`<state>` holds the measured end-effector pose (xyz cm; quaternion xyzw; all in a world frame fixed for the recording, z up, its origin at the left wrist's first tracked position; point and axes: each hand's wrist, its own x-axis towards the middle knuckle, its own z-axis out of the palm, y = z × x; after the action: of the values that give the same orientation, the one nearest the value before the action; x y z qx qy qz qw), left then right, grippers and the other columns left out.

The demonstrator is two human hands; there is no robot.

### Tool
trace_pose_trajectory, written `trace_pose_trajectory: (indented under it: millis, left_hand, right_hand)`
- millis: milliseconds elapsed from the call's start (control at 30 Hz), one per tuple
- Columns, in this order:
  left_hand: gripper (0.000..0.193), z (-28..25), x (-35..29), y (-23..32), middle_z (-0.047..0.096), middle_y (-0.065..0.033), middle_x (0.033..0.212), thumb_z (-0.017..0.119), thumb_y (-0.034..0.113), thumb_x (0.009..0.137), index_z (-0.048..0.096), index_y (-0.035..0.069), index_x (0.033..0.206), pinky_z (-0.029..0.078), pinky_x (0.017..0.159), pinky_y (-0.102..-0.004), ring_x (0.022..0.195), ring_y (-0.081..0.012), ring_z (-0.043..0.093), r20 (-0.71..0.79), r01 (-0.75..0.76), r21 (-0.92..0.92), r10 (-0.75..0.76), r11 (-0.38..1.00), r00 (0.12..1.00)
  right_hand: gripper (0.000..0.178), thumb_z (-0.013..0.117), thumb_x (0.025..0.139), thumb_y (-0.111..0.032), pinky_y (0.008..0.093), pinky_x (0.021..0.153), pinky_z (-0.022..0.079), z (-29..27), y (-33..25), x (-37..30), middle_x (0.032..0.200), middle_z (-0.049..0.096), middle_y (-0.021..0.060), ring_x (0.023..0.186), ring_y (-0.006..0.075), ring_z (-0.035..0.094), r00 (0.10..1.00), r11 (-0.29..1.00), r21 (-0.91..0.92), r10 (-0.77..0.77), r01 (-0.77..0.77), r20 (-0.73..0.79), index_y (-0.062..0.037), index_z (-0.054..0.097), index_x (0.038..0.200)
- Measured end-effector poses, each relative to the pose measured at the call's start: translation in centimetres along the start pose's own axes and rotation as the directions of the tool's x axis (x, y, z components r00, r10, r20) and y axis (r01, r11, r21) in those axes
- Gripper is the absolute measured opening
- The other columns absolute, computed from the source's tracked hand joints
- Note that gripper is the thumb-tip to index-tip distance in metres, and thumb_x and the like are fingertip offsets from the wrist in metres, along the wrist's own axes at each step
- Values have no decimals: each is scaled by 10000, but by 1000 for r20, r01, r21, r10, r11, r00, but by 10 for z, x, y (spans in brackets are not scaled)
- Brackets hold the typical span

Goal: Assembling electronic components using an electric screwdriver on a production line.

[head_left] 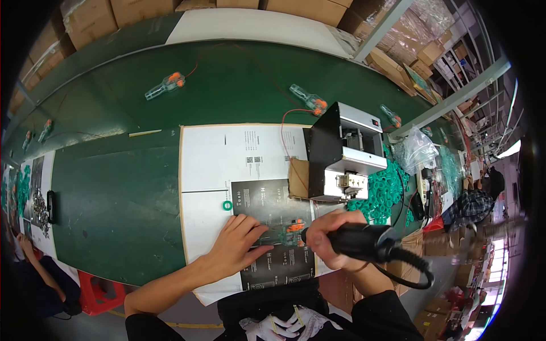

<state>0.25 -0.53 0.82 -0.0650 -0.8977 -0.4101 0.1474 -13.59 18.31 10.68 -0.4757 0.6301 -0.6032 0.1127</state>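
A clear plastic part with orange pieces inside (291,234) lies over the black printed area of the sheet in front of me. My left hand (238,241) has its thumb and forefinger around the part's left end. My right hand (331,238) grips a black electric screwdriver (367,241) held level, its tip end against or very near the part's right side; the exact contact is hidden. A cord with a coiled sleeve (418,267) hangs from the tool's back end. One green ring (227,206) lies on the sheet just beyond my left fingers.
A black and silver bench machine (347,153) stands right of the sheet, beside a heap of green rings (387,190). Similar clear and orange parts (168,85) on red wires lie on the green table (114,199). Another person's arm (37,261) shows far left, near a red stool (99,292).
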Motion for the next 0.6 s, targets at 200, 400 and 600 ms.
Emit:
trace_pose_trajectory:
  millis: [200,400,600]
  left_hand:
    - [405,-6,-2,5,568,-77,926,787,325,861,692,32,1124,406,797,-378,876,-251,509,54,17,116,-23,993,998]
    - [402,-4,-1,1,573,-74,884,778,312,871,692,19,1132,409,796,-376,862,-252,516,23,-24,91,22,996,999]
    - [396,-2,-2,-3,581,-79,894,773,286,875,681,-1,1133,414,798,-372,874,-255,531,9,-50,37,50,998,999]
  right_hand:
    - [257,602,910,101,329,513,512,-55,-24,32,692,589,57,520,157,567,855,943,296,24,153,-519,-36,528,1115]
    - [333,623,905,17,291,452,431,-62,-10,62,664,436,22,462,113,463,770,996,-87,-29,-34,-637,25,505,1217]
    - [375,645,908,-7,306,425,441,-43,-22,31,663,482,12,443,129,472,859,993,107,91,-43,-503,-30,468,1237]
